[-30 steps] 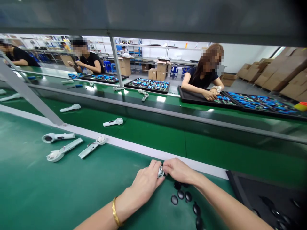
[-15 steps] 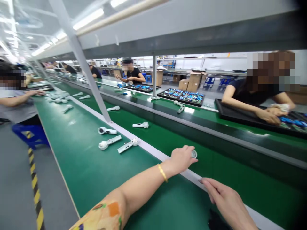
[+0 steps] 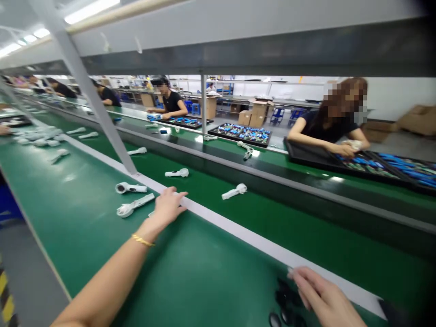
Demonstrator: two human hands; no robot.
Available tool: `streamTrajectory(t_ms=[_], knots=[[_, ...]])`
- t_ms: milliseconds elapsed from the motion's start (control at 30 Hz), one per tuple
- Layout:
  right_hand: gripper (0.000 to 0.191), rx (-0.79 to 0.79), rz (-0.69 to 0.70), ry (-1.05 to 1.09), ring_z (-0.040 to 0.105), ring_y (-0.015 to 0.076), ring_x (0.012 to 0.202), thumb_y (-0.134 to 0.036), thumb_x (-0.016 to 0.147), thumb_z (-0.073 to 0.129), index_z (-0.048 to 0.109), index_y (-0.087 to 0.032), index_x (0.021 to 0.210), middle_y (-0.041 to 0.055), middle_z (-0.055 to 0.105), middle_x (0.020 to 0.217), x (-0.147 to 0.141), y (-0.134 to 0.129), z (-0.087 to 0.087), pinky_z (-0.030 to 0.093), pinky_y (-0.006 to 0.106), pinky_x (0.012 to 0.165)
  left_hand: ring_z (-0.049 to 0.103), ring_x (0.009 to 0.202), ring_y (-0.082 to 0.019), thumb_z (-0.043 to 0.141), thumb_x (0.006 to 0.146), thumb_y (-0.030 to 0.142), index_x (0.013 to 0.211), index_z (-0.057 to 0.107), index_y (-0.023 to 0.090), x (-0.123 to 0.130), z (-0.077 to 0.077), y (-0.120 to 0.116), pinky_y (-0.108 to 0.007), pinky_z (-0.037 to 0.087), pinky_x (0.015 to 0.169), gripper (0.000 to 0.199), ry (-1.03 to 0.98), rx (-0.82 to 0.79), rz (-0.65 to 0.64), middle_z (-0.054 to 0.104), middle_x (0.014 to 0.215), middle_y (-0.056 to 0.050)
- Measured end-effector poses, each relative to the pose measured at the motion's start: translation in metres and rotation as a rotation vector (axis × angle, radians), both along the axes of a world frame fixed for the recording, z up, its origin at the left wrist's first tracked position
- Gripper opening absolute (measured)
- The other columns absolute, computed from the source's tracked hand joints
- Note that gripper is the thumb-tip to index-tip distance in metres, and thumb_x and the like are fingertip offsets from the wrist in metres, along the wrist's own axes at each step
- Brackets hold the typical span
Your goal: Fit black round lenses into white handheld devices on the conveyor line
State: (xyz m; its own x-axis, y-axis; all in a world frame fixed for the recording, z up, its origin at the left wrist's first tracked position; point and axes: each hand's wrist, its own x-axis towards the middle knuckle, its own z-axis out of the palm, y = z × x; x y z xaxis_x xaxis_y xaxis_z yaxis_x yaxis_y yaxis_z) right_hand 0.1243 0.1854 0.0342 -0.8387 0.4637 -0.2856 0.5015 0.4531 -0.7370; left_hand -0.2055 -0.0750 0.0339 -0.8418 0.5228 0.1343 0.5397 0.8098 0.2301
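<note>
My left hand reaches over the white strip at the belt's edge, with fingers apart. Beneath it a white handheld part is mostly covered; only a small end shows near the wrist. Just left of that hand lie two white handheld parts, one with a dark round face and one with an open round head. My right hand is low on the right, thumb and fingertips pinched on something small and pale that I cannot make out. Beside and below it are several black round pieces.
White parts ride on the green belt, and more are piled at the far left. A slanted metal post rises from the strip. Across the line, a co-worker handles a black tray with blue pieces.
My left hand has moved left from over the belt to the white parts on the table. A white part now lies on the belt, clear of the hand. The view has turned right.
</note>
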Motion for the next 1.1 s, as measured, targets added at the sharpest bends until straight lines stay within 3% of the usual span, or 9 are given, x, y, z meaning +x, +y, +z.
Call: streamTrajectory(t_ms=[67,167,267,367,533,700,833,933,1100], knots=[[0.04,0.003,-0.009,0.012,0.051,0.017,0.059,-0.054,0.087,0.034,0.053,-0.023,0.069,-0.0002,0.053,0.059,0.001,-0.007,0.004,0.04,0.026,0.06,0.05,0.1,-0.03,0.057,0.079,0.033,0.118,0.058,0.018,-0.014,-0.004,-0.028,-0.045,0.04,0.091,0.042,-0.037,0.001,0.004,0.049,0.104,-0.011],[0.041,-0.034,-0.029,0.021,0.049,0.0157,0.055,-0.052,0.089,0.032,0.056,-0.021,0.076,-0.0029,0.048,0.053,-0.006,-0.019,0.01,0.037,0.025,0.057,0.053,0.09,-0.025,0.048,0.083,0.041,0.122,0.055,0.019,-0.011,-0.006,-0.029,-0.039,0.042,0.089,0.045,-0.077,0.063,-0.041,0.05,0.094,-0.007],[0.039,-0.01,-0.051,0.034,0.048,0.0147,0.055,-0.049,0.09,0.033,0.058,-0.021,0.077,-0.0035,0.048,0.054,-0.012,-0.027,0.016,0.034,0.024,0.055,0.056,0.083,-0.021,0.045,0.085,0.05,0.13,0.044,0.024,0.033,0.004,0.002,-0.035,0.045,0.082,0.052,-0.339,0.232,-0.185,0.054,0.088,-0.002],[0.038,0.063,-0.064,0.024,0.049,0.0146,0.057,-0.046,0.091,0.033,0.056,-0.022,0.073,-0.0033,0.05,0.055,-0.015,-0.033,0.019,0.032,0.024,0.055,0.06,0.074,-0.017,0.035,0.09,0.051,0.131,0.039,0.024,0.097,0.013,0.039,-0.027,0.049,0.064,0.049,-0.875,0.398,-0.358,0.059,0.087,-0.001],[0.035,0.185,0.029,-0.052,0.053,0.0152,0.062,-0.039,0.093,0.032,0.057,-0.023,0.073,-0.0021,0.06,0.063,-0.02,-0.042,0.018,0.032,0.024,0.058,0.055,0.048,-0.012,0.029,0.093,0.048,0.121,0.046,0.019,0.164,0.0,0.076,-0.023,0.046,0.048,0.044,-1.218,0.374,-0.491,0.057,0.066,0.001],[0.032,0.364,0.122,-0.167,0.062,0.0191,0.07,-0.03,0.094,0.032,0.059,-0.024,0.077,0.0013,0.068,0.072,-0.028,-0.049,0.01,0.032,0.026,0.059,0.059,0.054,-0.009,0.024,0.095,0.047,0.119,0.047,0.021,0.172,-0.011,0.08,-0.02,0.047,0.042,0.042,-1.072,0.35,-0.51,0.057,0.104,-0.007],[0.032,0.523,0.184,-0.241,0.066,0.023,0.073,-0.028,0.095,0.033,0.061,-0.023,0.082,0.0063,0.071,0.076,-0.034,-0.05,0.004,0.032,0.028,0.058,0.061,0.097,-0.019,0.04,0.092,0.042,0.123,0.048,0.027,0.17,-0.013,0.075,-0.032,0.052,0.082,0.035,-0.699,0.243,-0.622,0.047,0.129,-0.006],[0.032,0.538,0.185,-0.243,0.066,0.0223,0.072,-0.03,0.095,0.032,0.061,-0.023,0.084,0.0058,0.071,0.076,-0.037,-0.05,0.005,0.032,0.028,0.057,0.056,0.107,-0.022,0.062,0.082,0.036,0.128,0.042,0.028,0.173,-0.019,0.074,-0.038,0.046,0.094,0.051,-0.552,0.171,-0.666,0.044,0.134,-0.005],[0.034,0.545,0.194,-0.243,0.066,0.0214,0.072,-0.03,0.096,0.03,0.061,-0.023,0.084,0.0049,0.071,0.076,-0.039,-0.052,0.013,0.033,0.027,0.057,0.061,0.096,-0.021,0.06,0.083,0.025,0.125,0.041,0.028,0.183,-0.022,0.078,-0.036,0.05,0.082,0.045,-0.495,0.145,-0.636,0.053,0.122,-0.002]])
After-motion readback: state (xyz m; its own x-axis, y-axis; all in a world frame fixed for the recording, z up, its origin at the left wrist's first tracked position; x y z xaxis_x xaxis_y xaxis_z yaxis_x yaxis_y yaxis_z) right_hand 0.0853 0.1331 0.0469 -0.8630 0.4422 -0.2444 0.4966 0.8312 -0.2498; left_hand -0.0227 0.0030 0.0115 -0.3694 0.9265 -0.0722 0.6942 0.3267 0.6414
